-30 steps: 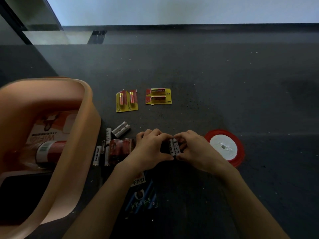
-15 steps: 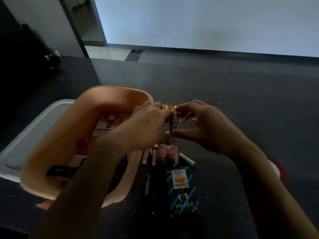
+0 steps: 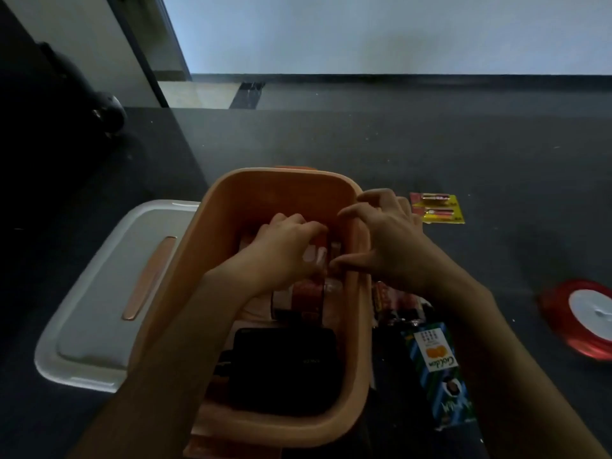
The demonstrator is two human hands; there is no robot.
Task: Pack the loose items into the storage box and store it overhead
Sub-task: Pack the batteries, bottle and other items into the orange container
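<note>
Floor (image 3: 463,154) of dark, speckled carpet carries everything. Left lies a white plastic lid (image 3: 99,293) with a peach handle strip. Just right of it stands the open peach plastic storage box (image 3: 231,207), holding a black case (image 3: 281,369) near its front. The left hand (image 3: 284,250) is inside, fingers curled on small pale items; what they are is unclear. The right hand (image 3: 381,240) is spread over the right rim. A striped packet (image 3: 437,369), red ribbon spool (image 3: 583,316) and yellow battery card (image 3: 437,208) lie right.

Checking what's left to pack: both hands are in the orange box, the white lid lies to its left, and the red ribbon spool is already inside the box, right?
Not quite. The head view shows the red ribbon spool on the dark floor, right of the orange box. Both the left hand and right hand are over the box, and the white lid lies to its left.
</note>
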